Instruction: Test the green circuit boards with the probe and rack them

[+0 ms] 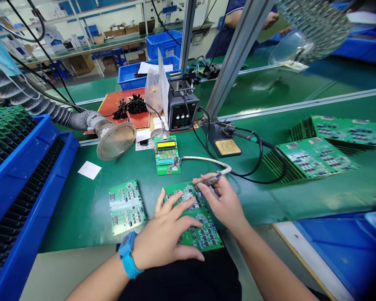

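A green circuit board (211, 234) lies in front of me at the table's near edge. Across it my left hand (175, 225) rests with its fingers spread, a blue band around the wrist. My right hand (224, 200) pinches a grey probe (209, 181) against the board's upper right corner. From the probe a white cable (207, 159) runs to a small test board (167, 154) with a lit yellow display. Left of my left hand lies another pair of joined boards (127, 207).
Blue bins (58, 167) packed with boards stand at the left, near a fume hose (115, 140). A soldering station (183, 110) and iron stand (224, 144) sit behind. Stacked boards (316, 159) lie at the right. Another person (238, 25) is across the bench.
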A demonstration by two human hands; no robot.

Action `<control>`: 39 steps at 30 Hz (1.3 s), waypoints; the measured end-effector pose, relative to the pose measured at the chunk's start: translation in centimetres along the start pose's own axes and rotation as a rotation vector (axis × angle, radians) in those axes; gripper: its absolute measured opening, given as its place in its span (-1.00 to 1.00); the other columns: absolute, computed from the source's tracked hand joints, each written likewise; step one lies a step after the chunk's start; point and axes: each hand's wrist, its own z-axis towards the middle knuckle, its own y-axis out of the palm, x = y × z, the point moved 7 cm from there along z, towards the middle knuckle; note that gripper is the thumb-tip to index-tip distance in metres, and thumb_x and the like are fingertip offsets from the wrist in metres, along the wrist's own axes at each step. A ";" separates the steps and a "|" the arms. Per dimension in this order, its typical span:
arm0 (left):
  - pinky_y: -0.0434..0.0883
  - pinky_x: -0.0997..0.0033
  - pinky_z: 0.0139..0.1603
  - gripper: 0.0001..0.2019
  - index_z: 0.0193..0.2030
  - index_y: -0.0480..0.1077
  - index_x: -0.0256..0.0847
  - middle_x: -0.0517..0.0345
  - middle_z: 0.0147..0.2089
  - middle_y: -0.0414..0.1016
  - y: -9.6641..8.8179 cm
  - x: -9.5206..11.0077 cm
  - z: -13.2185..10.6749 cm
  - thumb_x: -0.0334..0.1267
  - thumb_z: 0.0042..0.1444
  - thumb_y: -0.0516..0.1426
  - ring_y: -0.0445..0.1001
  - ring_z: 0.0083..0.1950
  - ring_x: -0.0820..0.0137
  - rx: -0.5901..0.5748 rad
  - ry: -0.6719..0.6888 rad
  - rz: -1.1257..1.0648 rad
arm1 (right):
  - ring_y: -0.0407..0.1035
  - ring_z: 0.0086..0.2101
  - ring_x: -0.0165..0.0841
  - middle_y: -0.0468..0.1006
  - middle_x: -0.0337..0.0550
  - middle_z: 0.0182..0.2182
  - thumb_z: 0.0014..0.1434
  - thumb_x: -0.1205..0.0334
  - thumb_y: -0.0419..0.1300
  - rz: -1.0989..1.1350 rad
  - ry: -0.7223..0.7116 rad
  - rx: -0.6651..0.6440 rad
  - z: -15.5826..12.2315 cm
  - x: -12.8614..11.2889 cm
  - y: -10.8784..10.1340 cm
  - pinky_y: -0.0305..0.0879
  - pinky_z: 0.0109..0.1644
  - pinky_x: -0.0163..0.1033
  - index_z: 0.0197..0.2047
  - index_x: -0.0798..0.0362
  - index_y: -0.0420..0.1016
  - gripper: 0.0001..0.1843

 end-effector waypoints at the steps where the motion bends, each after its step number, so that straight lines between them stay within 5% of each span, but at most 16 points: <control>1: -0.21 -0.44 0.29 -0.47 0.05 0.40 -0.08 0.04 0.37 0.14 0.0 0.0 0.0 0.09 -0.03 0.31 -0.07 0.41 -0.10 -0.003 0.000 0.004 | 0.50 -0.17 -0.26 0.60 -0.08 -0.21 0.24 0.03 0.13 0.001 0.004 -0.002 0.1 0.0 0.0 0.40 -0.02 -0.09 -0.12 -0.02 0.30 -0.76; 9: -0.23 -0.35 0.34 -0.50 0.04 0.37 -0.02 0.14 0.38 0.11 -0.1 -0.1 -0.3 0.17 0.02 0.23 -0.08 0.43 -0.01 0.033 -0.006 -0.008 | 0.51 -0.10 -0.25 0.61 -0.10 -0.23 0.21 0.02 0.16 0.129 0.022 0.040 -0.9 -1.3 -1.3 0.43 0.01 -0.11 -0.14 -0.03 0.32 -0.76; 17: -0.28 -0.33 0.35 -0.50 0.05 0.35 0.01 0.21 0.39 0.09 0.1 -0.1 -0.3 0.16 0.03 0.24 -0.11 0.44 0.04 -0.001 -0.029 -0.016 | 0.43 0.02 -0.18 0.59 -0.05 -0.20 0.25 0.14 0.11 -0.133 -0.031 -0.056 -4.9 -1.7 -2.2 0.39 0.07 -0.08 -0.18 -0.02 0.40 -0.86; 29: -0.27 -0.34 0.34 -0.50 0.04 0.35 0.01 0.21 0.39 0.09 0.1 -0.1 -0.2 0.16 0.02 0.24 -0.10 0.43 0.04 -0.003 -0.029 -0.027 | 0.43 0.03 -0.21 0.59 -0.13 -0.16 0.24 0.23 0.11 -0.350 -0.207 -0.028 -5.4 -3.3 -2.0 0.41 0.03 -0.16 -0.18 -0.05 0.37 -0.93; 39: -0.26 -0.36 0.33 -0.50 0.05 0.34 0.02 0.23 0.39 0.08 0.2 -0.2 -0.2 0.16 0.02 0.24 -0.11 0.44 0.05 -0.002 -0.029 -0.028 | 0.42 0.03 -0.23 0.59 -0.14 -0.16 0.24 0.24 0.11 -0.346 -0.207 -0.035 -5.4 -3.1 -2.0 0.40 0.06 -0.16 -0.17 -0.05 0.38 -0.92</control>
